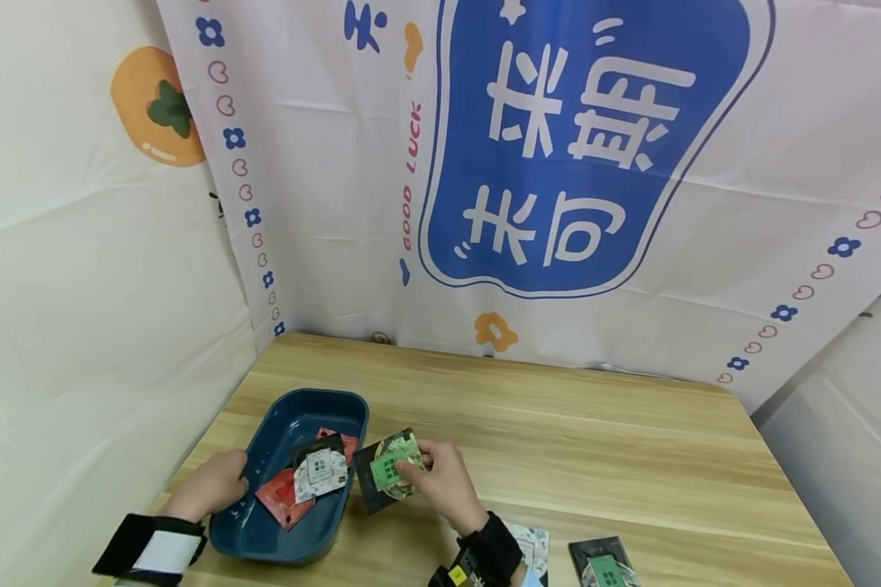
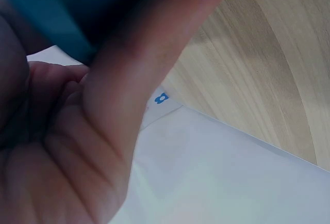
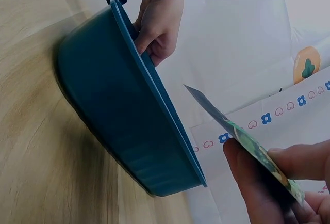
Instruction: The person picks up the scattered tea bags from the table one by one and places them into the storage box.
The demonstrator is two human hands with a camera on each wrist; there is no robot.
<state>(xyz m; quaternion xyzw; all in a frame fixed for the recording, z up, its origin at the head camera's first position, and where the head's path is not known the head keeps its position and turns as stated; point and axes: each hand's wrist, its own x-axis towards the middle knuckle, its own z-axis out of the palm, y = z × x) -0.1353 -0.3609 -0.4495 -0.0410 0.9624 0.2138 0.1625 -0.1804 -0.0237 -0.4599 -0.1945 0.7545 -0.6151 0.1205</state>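
A dark teal plastic basin stands at the left of the table with several sachets inside. Among them are red sachets and a black-and-white sachet lying over them. My left hand grips the basin's left rim, thumb and fingers on either side of the wall. Just beyond the basin's right rim, my right hand pinches a black-and-green sachet between thumb and fingers. In the right wrist view that sachet appears nearly edge-on, tilted beside the basin.
On the wooden table, a white patterned sachet lies partly behind the right wrist. Another black-and-green sachet is at the front edge of the view. A printed cloth hangs behind the table, and white sheeting covers the left side.
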